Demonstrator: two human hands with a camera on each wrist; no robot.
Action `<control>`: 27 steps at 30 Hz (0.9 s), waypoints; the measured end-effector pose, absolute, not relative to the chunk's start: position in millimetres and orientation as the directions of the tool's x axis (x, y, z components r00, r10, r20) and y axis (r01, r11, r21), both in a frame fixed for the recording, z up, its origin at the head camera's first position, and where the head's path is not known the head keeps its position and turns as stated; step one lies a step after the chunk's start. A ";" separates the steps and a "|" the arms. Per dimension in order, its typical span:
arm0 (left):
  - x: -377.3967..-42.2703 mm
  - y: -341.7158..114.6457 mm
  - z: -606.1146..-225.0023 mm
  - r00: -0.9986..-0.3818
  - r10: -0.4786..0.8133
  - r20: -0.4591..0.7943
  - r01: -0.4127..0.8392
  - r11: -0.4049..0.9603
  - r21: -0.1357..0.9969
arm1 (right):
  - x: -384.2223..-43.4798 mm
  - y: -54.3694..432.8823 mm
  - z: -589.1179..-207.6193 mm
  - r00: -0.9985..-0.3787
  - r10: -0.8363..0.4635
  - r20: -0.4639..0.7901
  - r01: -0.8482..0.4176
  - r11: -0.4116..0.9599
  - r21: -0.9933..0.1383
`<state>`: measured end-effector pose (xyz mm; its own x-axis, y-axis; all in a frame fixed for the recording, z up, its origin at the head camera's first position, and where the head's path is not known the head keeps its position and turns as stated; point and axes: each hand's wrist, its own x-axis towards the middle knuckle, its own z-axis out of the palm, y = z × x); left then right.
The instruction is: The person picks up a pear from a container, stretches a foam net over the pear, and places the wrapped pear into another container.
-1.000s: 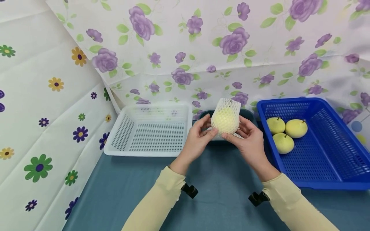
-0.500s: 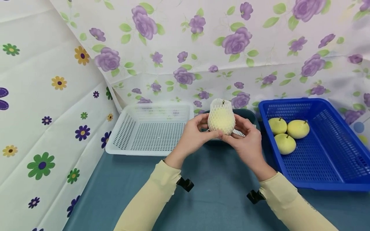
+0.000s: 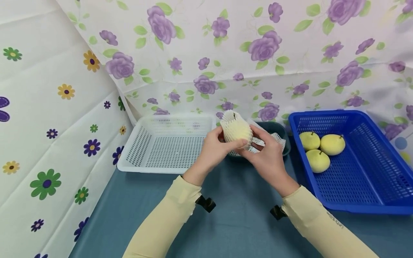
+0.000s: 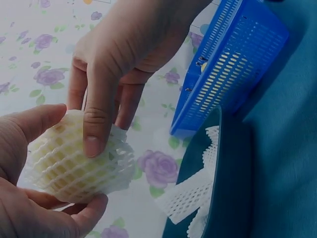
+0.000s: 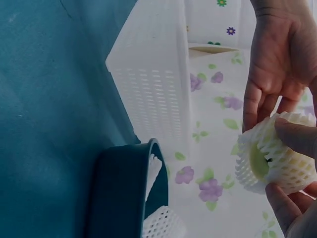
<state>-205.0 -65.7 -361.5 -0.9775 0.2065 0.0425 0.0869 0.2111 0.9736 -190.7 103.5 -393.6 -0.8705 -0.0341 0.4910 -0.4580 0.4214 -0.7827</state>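
A pale yellow pear in a white foam net sleeve is held up between both hands, tilted to the left, its dark stem showing at the net's open top. My left hand grips it from the left, thumb across its front. From the right, my right hand pinches its lower side. In the left wrist view, the right thumb presses on the netted pear. The right wrist view looks into the net's open end, where bare pear skin shows.
Behind the hands stands a dark green bin with loose white foam nets. A white perforated basket is at left. At right, a blue basket contains three bare pears. Floral sheets hang behind the teal-covered table.
The netted pear has moved left and gone from nearly upright to leaning left. Both hands moved with it, keeping hold. More of the green bin and its foam nets now shows.
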 end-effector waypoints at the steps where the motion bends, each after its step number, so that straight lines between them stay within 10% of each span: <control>1: -205.8 -66.6 -361.3 -0.978 0.204 0.044 0.084 0.192 0.978 | -193.0 102.4 -393.0 -0.863 -0.038 0.503 -0.469 0.430 -0.772; 27: -236.1 -110.8 -354.8 -0.970 0.227 -0.090 -0.058 0.145 0.988 | -209.0 66.5 -387.1 -0.860 -0.137 0.491 -0.503 0.385 -0.773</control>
